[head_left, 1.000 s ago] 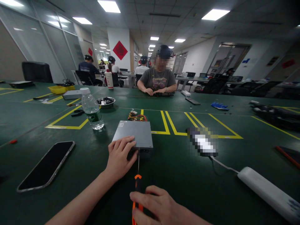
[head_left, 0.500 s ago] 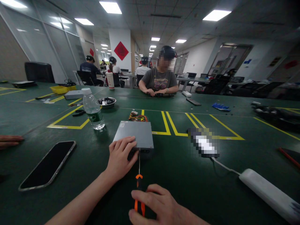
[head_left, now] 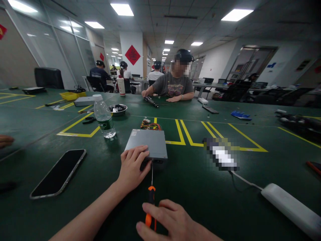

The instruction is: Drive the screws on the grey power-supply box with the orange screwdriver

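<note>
The left hand point(head_left: 134, 164) holds the near left corner of the grey metal box point(head_left: 147, 142), with its fingers bent over the top and its thumb by the near side. The right hand point(head_left: 168, 217) has its fingers bent loosely around the orange and black handle of the screwdriver point(head_left: 151, 194), but I can't tell how tight the hold is. The screwdriver is on the near side of the box, and its thin rod reaches up to that side; the tip is too small to see. The box lies flat on the green tabletop point(head_left: 200, 204). It looks hard, stiff and rather heavy, and its smooth top may slip a bit, so the sides and corners seem the best places to take hold. The screwdriver should feel light, and the fat handle is the part to grab, not the thin rod. Coloured wires point(head_left: 151, 126) lie just behind the box; they look soft and bendy and would make a poor place to lift from. Left of the box are a dark phone point(head_left: 60, 174) and a clear bottle point(head_left: 104, 118). Well to its right is a white power strip point(head_left: 293, 207), and far behind it sits a person point(head_left: 174, 85)
</note>
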### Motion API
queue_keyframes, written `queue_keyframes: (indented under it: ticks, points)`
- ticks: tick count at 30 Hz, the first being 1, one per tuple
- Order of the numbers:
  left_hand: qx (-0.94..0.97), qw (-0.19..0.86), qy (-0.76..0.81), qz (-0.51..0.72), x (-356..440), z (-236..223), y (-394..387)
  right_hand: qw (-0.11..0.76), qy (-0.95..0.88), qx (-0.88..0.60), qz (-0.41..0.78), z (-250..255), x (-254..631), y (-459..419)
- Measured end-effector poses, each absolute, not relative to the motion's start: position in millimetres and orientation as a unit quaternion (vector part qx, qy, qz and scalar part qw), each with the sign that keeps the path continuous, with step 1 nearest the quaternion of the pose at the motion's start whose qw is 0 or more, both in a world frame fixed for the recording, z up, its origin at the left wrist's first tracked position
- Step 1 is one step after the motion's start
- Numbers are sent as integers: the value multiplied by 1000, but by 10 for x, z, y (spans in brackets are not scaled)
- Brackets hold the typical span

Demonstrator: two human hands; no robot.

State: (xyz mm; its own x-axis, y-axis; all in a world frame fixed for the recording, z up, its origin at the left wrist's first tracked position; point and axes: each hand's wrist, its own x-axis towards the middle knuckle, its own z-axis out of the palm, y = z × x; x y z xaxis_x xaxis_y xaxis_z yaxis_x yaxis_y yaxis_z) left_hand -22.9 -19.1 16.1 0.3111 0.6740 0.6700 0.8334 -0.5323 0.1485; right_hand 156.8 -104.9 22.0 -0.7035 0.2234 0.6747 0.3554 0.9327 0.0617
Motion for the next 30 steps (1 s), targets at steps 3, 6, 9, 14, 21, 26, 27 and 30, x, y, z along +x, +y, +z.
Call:
queue_keyframes:
  ticks: [3, 6, 9, 14, 21, 26, 27, 30]
  points:
    - [-801, 114, -470, -351, -227, 157, -188, 388, -901, -166, -100, 233, 1542, -1038]
    - [-803, 116, -467, -351, -228, 158, -187, 417, -889, -164, -96, 283, 1527, -1040]
    - [-802, 115, -470, -351, -229, 162, -189, 408, -894, -165, -83, 304, 1523, -1054]
    - [-802, 110, -472, -350, -230, 153, -182, 362, -911, -158, -114, 197, 1542, -1055]
    - [-802, 111, -473, -348, -232, 143, -176, 425, -885, -177, -74, 284, 1529, -1049]
    - [-802, 114, -473, -346, -226, 161, -185, 353, -914, -180, -82, 286, 1515, -1065]
    - [-802, 114, -474, -346, -224, 162, -186, 342, -919, -176, -90, 254, 1517, -1063]
    - [-802, 111, -475, -345, -222, 159, -187, 358, -913, -161, -109, 177, 1516, -1049]
